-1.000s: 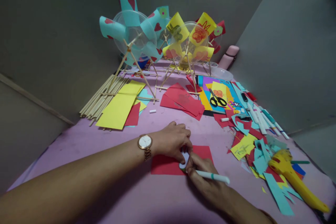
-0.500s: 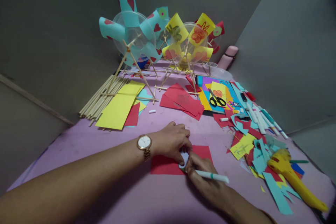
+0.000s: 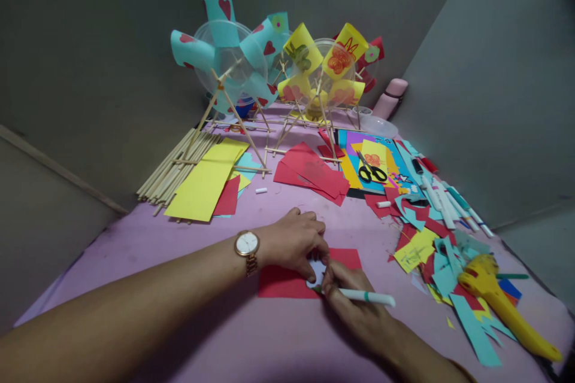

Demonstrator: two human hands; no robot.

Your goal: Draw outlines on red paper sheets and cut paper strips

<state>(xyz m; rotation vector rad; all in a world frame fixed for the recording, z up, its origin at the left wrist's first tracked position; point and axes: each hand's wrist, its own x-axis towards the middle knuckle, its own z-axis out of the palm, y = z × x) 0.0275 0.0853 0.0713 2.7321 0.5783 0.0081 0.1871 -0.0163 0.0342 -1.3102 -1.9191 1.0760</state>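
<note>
My left hand (image 3: 297,240), with a watch (image 3: 247,244) on its wrist, has its fingers curled down. Thumb and fingers press a small white paper cutout (image 3: 317,272) onto a red sheet of paper (image 3: 287,284). A white marker pen (image 3: 371,297) with a green band is gripped in my right hand (image 3: 353,294). Its tip end is at the cutout's lower right edge, mostly hidden by my fingers. Both hands almost touch over the red sheet.
Paper windmills (image 3: 231,54) on stick frames stand at the back. Yellow strips (image 3: 209,182) and wooden sticks (image 3: 177,167) lie left. Red sheets (image 3: 309,173), scissors (image 3: 372,172), paper scraps (image 3: 447,269), markers (image 3: 442,200) and a yellow-handled tool (image 3: 507,305) lie ahead and right.
My right hand and the marker have shifted slightly to the right along the cutout's edge. My left hand stays in place on the cutout.
</note>
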